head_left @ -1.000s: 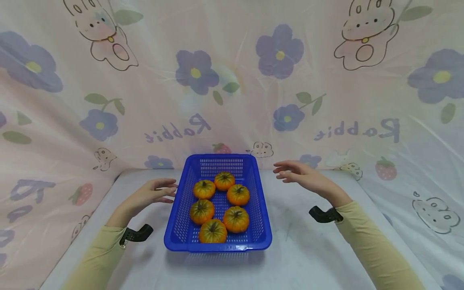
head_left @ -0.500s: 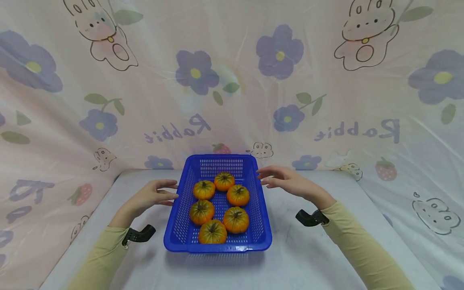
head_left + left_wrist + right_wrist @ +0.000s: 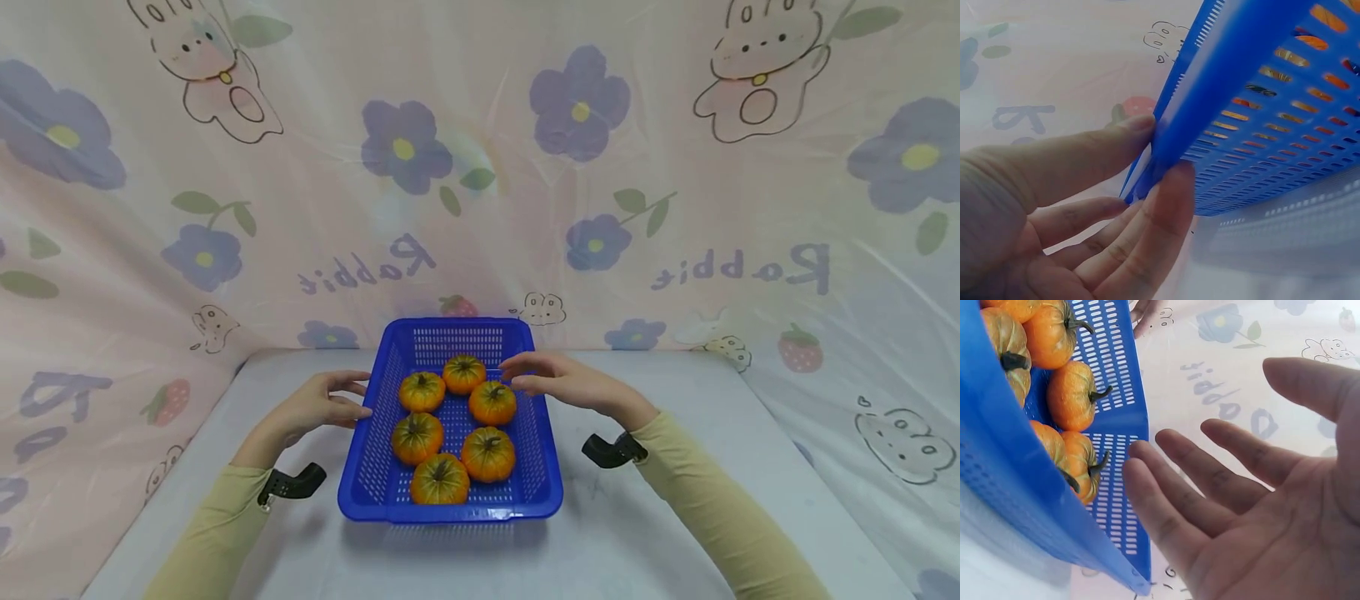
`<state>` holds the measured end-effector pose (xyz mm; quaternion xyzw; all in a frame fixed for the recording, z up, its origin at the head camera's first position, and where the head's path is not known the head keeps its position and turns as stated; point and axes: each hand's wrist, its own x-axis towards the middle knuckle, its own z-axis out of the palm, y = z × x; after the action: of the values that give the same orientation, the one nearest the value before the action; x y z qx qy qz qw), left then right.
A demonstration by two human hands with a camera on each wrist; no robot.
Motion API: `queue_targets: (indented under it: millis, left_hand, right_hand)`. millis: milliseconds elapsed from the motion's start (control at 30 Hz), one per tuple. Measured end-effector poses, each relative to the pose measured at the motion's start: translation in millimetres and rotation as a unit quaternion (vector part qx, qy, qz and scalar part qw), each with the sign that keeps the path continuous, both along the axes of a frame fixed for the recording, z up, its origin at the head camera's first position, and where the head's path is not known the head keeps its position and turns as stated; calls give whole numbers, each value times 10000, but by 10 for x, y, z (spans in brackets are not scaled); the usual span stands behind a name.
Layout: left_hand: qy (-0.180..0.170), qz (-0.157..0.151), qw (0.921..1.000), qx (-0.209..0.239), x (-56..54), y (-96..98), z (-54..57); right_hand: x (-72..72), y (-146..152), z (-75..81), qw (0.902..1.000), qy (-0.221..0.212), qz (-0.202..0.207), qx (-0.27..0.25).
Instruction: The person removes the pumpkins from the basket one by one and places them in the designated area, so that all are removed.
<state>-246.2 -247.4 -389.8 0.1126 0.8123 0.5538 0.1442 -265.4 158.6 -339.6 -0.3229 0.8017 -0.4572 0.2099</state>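
A blue plastic basket (image 3: 465,513) with slotted walls stands on the table, holding several small orange pumpkins (image 3: 489,454) with dark stems. My left hand (image 3: 322,406) is at its left side; in the left wrist view the thumb (image 3: 1135,128) lies at the rim and the fingers (image 3: 1172,200) curl against the outer wall, pinching the edge. Over the basket's right rim reaches my right hand (image 3: 573,382), fingers loosely extended and holding nothing. Its fingertips overlap the right-hand pumpkin (image 3: 492,403) in the head view. The right wrist view shows the palm and spread fingers beside the basket.
The table (image 3: 637,533) has a white cover. Behind and beside it hangs a pale curtain (image 3: 495,208) printed with flowers, rabbits and strawberries. A black wrist mount (image 3: 296,483) sits on the left wrist, another black mount (image 3: 611,450) on the right.
My right hand has moved left, from beside the basket to over its right rim. The left hand has edged right, up to the left rim. Basket and pumpkins stay put.
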Motion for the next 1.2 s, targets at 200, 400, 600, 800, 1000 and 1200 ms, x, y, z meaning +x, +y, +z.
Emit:
queue_targets:
  millis: [200, 400, 600, 800, 1000, 1200]
  left_hand:
    - [20, -72, 10000, 34, 18, -9, 24]
    - [-73, -5, 10000, 35, -2, -26, 7]
    - [-164, -27, 9999, 42, -10, -36, 2]
    - [-201, -30, 9998, 42, 10, -7, 11]
    - [-173, -37, 9998, 42, 11, -10, 3]
    - [-181, -77, 9998, 58, 8, 2, 19]
  right_hand:
    - [-48, -134, -48, 9997, -122, -37, 202]
    - [-46, -269, -93, 9990, -111, 21, 441]
    - [-36, -381, -172, 9979, -301, 159, 552]
    - [-30, -441, -226, 9965, -407, 283, 670]
    - [-37, -480, -223, 9955, -681, 341, 570]
    - [-62, -511, -237, 9951, -731, 358, 558]
